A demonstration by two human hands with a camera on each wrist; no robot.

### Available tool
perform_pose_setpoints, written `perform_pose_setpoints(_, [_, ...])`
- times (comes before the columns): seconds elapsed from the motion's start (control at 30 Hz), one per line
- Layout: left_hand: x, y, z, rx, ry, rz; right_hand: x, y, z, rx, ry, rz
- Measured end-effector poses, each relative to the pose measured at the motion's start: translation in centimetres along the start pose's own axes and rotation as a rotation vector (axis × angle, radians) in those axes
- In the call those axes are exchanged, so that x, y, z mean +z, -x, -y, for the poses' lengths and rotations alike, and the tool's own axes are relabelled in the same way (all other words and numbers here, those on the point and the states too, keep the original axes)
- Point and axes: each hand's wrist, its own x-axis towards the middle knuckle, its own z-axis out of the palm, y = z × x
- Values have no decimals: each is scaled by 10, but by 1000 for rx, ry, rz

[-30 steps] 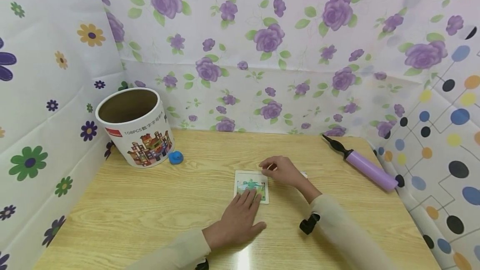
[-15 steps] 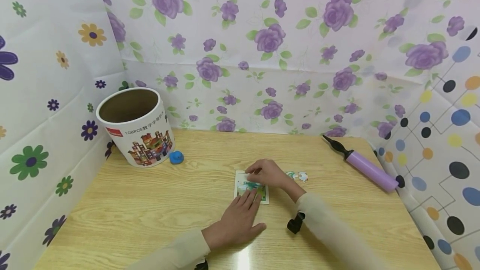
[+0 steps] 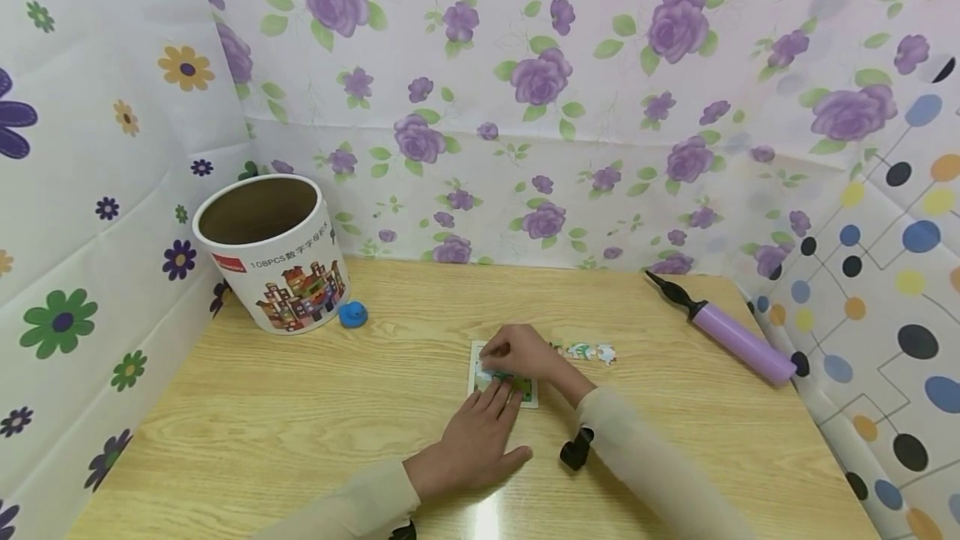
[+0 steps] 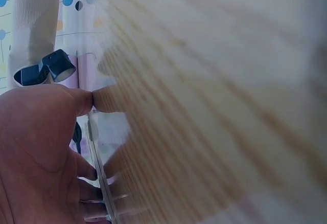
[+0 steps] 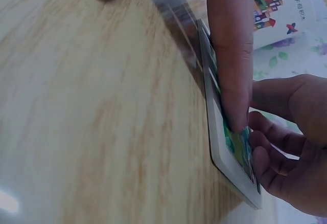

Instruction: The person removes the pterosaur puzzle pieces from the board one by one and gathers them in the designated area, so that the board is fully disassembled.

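A small framed puzzle board (image 3: 480, 362) with a green picture lies flat on the wooden table (image 3: 300, 407). My left hand (image 3: 480, 436) rests flat on the table, its straight fingertips on the board's near edge. My right hand (image 3: 519, 352) is over the board's far half. In the right wrist view one straight finger (image 5: 231, 65) presses down on the board (image 5: 220, 147), the thumb held apart from it. The left hand's fingers (image 5: 286, 142) lie beside that edge. A few loose puzzle pieces (image 3: 588, 351) sit in a row just right of the board.
An open white cardboard tub (image 3: 270, 252) stands at the back left, a small blue object (image 3: 352, 314) beside it. A purple hand pump (image 3: 735, 338) lies at the back right. Flowered and dotted sheets wall in the table on three sides.
My right hand has moved left from the loose pieces to over the board, uncovering the pieces. The left hand has stayed in place.
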Motion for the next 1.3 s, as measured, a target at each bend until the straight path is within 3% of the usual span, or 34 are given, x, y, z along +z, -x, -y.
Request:
perform_pose_setpoints(0.3, [1, 0, 0, 2, -31, -16, 5, -2, -3, -16, 21, 27])
perform_pose_setpoints(1.3, [2, -2, 0, -8, -14, -11, 2, -1, 3, 7, -87, 17])
